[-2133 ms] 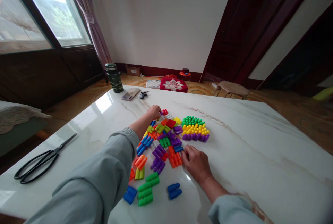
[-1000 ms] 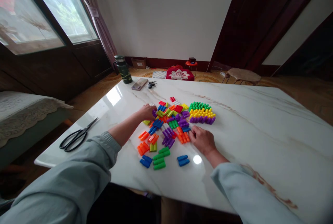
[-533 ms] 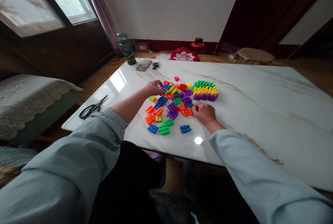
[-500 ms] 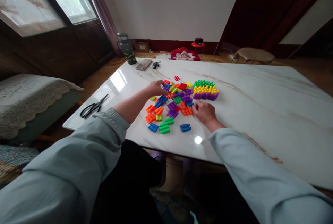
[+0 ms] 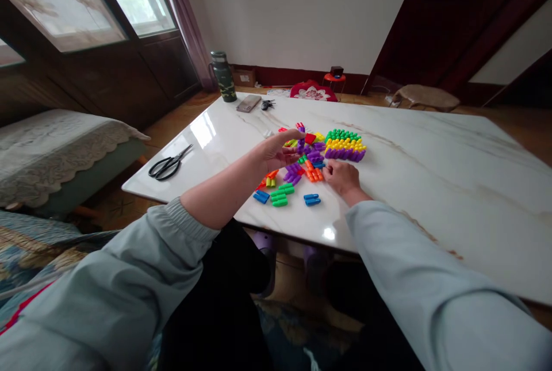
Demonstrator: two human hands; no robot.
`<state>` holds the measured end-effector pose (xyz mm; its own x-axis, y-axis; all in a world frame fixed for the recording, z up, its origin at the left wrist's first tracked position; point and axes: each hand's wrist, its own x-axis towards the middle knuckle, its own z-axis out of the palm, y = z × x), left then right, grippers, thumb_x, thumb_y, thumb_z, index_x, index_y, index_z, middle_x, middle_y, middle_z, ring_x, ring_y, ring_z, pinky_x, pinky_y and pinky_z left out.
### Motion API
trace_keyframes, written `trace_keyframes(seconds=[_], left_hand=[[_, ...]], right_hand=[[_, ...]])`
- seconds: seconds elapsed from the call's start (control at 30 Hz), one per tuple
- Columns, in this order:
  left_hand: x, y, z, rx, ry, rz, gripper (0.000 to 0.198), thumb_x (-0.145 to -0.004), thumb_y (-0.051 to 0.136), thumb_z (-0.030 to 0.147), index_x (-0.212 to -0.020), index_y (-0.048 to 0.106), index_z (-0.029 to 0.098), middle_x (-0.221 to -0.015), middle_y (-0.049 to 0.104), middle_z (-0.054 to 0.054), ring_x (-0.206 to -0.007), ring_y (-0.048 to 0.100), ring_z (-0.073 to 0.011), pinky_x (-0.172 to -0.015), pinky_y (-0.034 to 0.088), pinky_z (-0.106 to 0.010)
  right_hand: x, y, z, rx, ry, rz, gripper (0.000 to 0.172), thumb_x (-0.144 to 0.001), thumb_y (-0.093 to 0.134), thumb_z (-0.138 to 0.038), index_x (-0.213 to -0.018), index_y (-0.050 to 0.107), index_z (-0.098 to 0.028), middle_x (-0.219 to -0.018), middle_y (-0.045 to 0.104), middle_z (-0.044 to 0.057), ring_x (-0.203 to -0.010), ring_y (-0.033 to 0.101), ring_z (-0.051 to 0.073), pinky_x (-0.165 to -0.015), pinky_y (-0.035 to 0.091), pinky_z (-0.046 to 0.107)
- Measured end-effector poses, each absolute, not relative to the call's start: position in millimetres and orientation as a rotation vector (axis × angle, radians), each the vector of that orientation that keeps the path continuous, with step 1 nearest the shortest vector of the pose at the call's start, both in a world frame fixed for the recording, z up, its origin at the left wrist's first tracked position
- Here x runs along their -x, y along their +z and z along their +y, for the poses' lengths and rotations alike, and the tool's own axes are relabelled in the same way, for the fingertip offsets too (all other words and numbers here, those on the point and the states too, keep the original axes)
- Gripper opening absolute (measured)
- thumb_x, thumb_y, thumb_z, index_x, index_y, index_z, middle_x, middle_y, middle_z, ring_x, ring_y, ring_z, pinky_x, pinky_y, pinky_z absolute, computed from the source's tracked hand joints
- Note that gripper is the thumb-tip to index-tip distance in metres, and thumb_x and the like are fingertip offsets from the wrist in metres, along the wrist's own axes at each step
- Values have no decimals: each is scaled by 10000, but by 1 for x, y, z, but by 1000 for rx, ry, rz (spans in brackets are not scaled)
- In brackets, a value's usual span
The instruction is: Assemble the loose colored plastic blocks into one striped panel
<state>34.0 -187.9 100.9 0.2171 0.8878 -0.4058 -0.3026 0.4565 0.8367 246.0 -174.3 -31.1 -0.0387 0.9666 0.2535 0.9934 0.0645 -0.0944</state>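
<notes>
My left hand (image 5: 278, 151) is raised over a pile of bullet-shaped plastic blocks, pinching a purple block (image 5: 301, 145) upright between thumb and fingers. My right hand (image 5: 344, 177) rests on the table at the right side of the pile, its fingers curled; whatever they may hold is hidden. Just left of it lie an orange block (image 5: 314, 172) and a blue block (image 5: 319, 165). Beyond it, green (image 5: 342, 134), yellow (image 5: 345, 144) and purple (image 5: 345, 155) blocks stand in neat rows. Nearer to me lie green blocks (image 5: 281, 194) and a blue block (image 5: 311, 199). My left hand covers part of the pile.
Black-handled scissors (image 5: 169, 165) lie on the left of the white marbled table (image 5: 431, 187). At its far left corner stand a camouflage flask (image 5: 224, 79), a phone (image 5: 249, 103) and keys (image 5: 267, 104). A stool (image 5: 425, 96) is behind the table.
My left hand has moved right from the pile's left side and now holds a purple block up. My right hand stays nearly where it was. The view has turned slightly left.
</notes>
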Motion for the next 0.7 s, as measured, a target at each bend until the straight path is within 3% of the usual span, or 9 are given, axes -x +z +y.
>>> trace_keyframes(seconds=[0.4, 0.7], left_hand=[[-2, 94, -167, -574, 1021, 1093, 288, -658, 746, 200, -899, 589, 181, -753, 592, -32, -627, 612, -120, -594, 556, -237], [-9, 56, -165, -507, 996, 968, 94, -779, 537, 255, -827, 556, 177, -739, 617, -55, -699, 647, -148, -644, 575, -252]], right_hand=[[-247, -28, -176, 1973, -84, -2076, 248, -860, 459, -350, -812, 659, -210, -792, 696, 50, -673, 576, 159, -574, 272, 267], [-247, -32, -175, 1966, -95, -2081, 229, -862, 469, -347, -805, 651, -220, -783, 698, 31, -670, 590, 147, -572, 283, 256]])
